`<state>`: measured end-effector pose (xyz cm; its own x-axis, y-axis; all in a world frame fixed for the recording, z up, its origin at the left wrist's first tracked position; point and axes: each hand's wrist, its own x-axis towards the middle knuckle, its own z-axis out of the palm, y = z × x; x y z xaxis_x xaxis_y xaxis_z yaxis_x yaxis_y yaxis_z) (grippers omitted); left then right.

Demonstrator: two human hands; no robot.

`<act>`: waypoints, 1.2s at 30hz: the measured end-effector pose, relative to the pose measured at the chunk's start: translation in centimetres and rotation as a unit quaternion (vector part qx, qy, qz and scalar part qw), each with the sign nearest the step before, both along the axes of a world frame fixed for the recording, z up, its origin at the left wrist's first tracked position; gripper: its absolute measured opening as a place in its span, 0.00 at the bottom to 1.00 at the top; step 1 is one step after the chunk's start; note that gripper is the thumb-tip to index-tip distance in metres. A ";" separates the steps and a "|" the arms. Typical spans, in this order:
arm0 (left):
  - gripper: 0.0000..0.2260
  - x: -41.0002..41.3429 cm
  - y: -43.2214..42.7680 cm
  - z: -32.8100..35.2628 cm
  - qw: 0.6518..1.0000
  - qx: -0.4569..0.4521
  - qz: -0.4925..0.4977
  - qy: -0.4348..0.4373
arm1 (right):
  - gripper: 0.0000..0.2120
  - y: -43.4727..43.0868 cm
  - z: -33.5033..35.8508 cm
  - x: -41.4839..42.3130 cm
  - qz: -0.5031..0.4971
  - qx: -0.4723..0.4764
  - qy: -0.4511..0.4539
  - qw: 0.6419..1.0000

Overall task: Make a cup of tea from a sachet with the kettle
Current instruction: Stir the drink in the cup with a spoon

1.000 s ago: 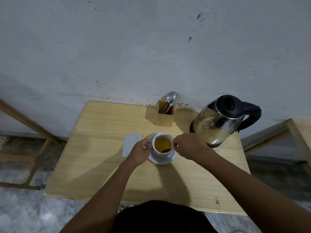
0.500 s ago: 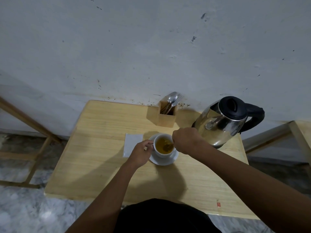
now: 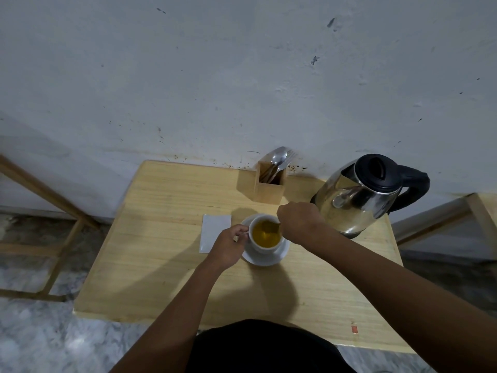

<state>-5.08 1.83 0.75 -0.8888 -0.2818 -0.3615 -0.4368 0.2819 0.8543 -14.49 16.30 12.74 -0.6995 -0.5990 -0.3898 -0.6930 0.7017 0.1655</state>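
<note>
A white cup (image 3: 265, 249) of yellow tea stands on a white saucer (image 3: 269, 261) in the middle of the wooden table (image 3: 161, 251). My left hand (image 3: 228, 244) pinches the cup's handle on its left side. My right hand (image 3: 298, 223) is closed at the cup's right rim, holding a wet brown tea bag (image 3: 269, 226) that dips into the tea at the far side. The steel kettle (image 3: 357, 200) with black lid and handle stands at the back right, just behind my right hand.
A flat white sachet wrapper (image 3: 213, 230) lies left of the saucer. A wooden holder (image 3: 269, 188) with spoons and a fork stands by the wall behind the cup. Wooden frames flank the table over a marble floor.
My right hand has shifted a little away from me along the cup's right rim, and the tea bag moved from the near side of the tea to the far side. The left hand stayed on the handle.
</note>
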 end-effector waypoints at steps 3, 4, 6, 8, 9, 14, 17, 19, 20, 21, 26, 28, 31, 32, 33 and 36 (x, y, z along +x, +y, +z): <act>0.11 0.1 0.1 0.1 1.000 -0.003 0.000 0.002 | 0.09 0.1 0.1 0.1 0.009 0.013 -0.011 1.000; 0.11 0.1 0.1 0.1 1.000 -0.005 0.000 0.002 | 0.11 0.1 0.1 0.1 0.012 0.012 -0.020 1.000; 0.12 0.0 0.1 0.1 1.000 -0.007 0.001 0.000 | 0.13 0.0 -0.1 0.3 0.014 -0.005 -0.034 0.999; 0.12 0.0 0.1 0.1 1.000 -0.005 0.002 0.000 | 0.12 -0.3 -0.4 0.5 0.012 -0.025 -0.035 0.999; 0.12 0.0 0.1 0.1 1.000 -0.004 0.001 0.000 | 0.11 -0.4 -0.6 0.6 0.009 -0.033 -0.033 0.999; 0.11 0.0 0.0 0.1 1.000 -0.001 -0.002 -0.003 | 0.08 -0.6 -0.4 0.3 -0.011 -0.021 -0.005 1.000; 0.12 0.1 0.0 0.2 1.000 -0.001 -0.002 -0.003 | 0.08 -0.3 0.0 0.1 -0.009 0.003 -0.002 1.000; 0.12 0.1 0.0 0.3 1.000 0.001 0.000 -0.002 | 0.09 -0.2 0.2 0.1 -0.007 0.007 -0.019 1.000; 0.12 0.1 0.1 0.3 1.000 0.001 0.001 -0.002 | 0.11 -0.2 0.1 0.1 -0.007 0.004 -0.034 0.999; 0.12 0.0 0.1 0.3 1.000 0.000 0.001 -0.003 | 0.13 -0.2 -0.1 0.2 -0.010 -0.002 -0.047 0.999; 0.11 0.0 0.1 0.4 1.000 0.005 0.002 -0.003 | 0.10 0.1 -1.5 0.3 -0.049 -0.073 -0.038 0.995; 0.10 0.1 0.1 0.6 1.000 0.009 0.001 0.002 | 0.10 0.7 -1.9 0.4 -0.060 -0.088 -0.008 0.994; 0.10 0.2 0.1 0.6 1.000 0.006 -0.001 0.008 | 0.11 2.1 -1.6 0.7 -0.089 -0.135 0.005 0.987; 0.10 0.2 0.1 0.6 1.000 0.004 -0.002 0.009 | 0.11 2.7 -1.4 0.9 -0.098 -0.154 0.005 0.983; 0.10 0.2 0.1 0.6 1.000 0.003 -0.003 0.010 | 0.11 3.4 -1.1 1.2 -0.104 -0.171 0.007 0.980; 0.10 0.1 0.0 0.5 1.000 0.011 0.000 0.012 | 0.11 5.3 -0.9 2.1 -0.138 -0.227 0.012 0.964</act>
